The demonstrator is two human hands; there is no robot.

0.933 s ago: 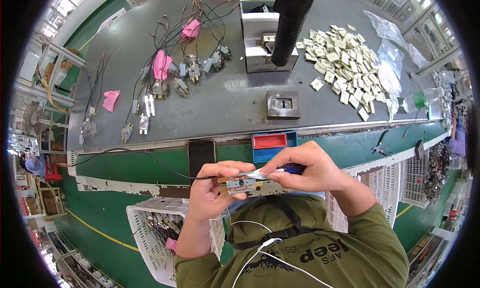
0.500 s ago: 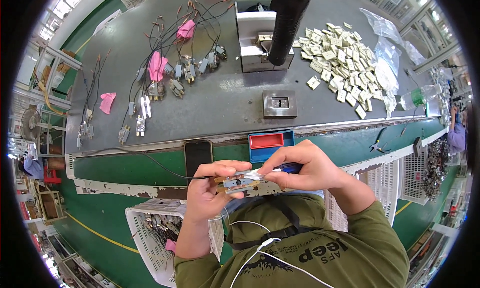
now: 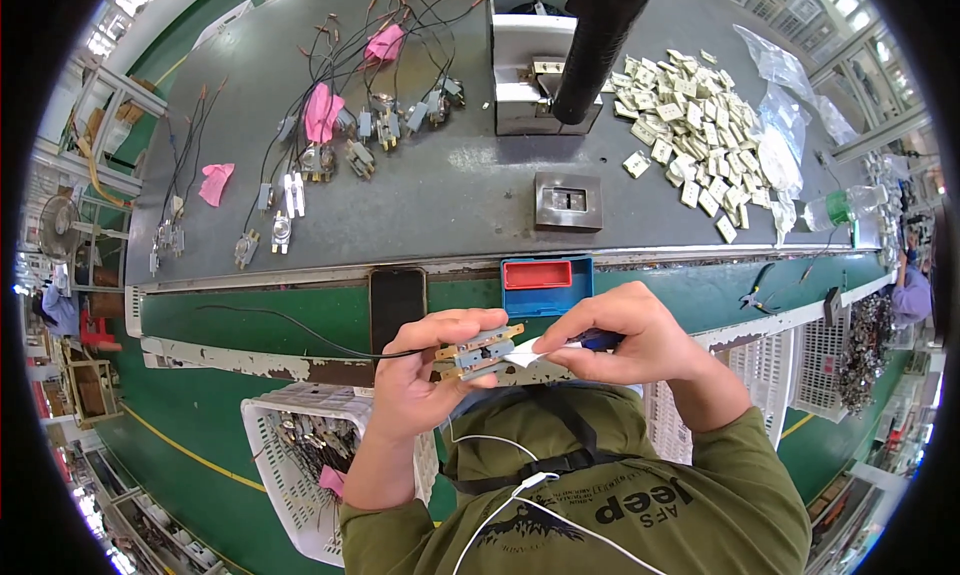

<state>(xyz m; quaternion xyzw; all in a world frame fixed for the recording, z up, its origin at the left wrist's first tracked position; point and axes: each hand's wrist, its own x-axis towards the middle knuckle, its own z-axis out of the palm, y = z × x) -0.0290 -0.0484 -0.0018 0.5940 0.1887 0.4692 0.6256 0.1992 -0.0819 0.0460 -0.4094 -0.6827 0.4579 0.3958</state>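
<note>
My left hand (image 3: 425,360) grips a small grey electrical connector (image 3: 480,355) with brass terminals, between thumb and fingers above the bench's near edge. A black wire (image 3: 300,330) trails from it to the left. My right hand (image 3: 630,340) is closed, pinching a white, pointed scrap (image 3: 524,353) whose tip meets the connector's right end. A dark blue handle (image 3: 600,341) also shows inside this hand; its kind is hidden by the fingers.
Wired connectors (image 3: 380,120) and pink scraps (image 3: 322,113) lie at left. A bench press (image 3: 540,55), metal block (image 3: 568,203) and pile of pale blocks (image 3: 700,125) stand farther right. Nearer are a phone (image 3: 397,310), blue tray (image 3: 547,303), pliers (image 3: 760,293) and white crate (image 3: 290,475).
The connector has tilted, its right end higher. More of its body shows as the white scrap and my right fingers sit a little farther right. The whole view has shifted slightly.
</note>
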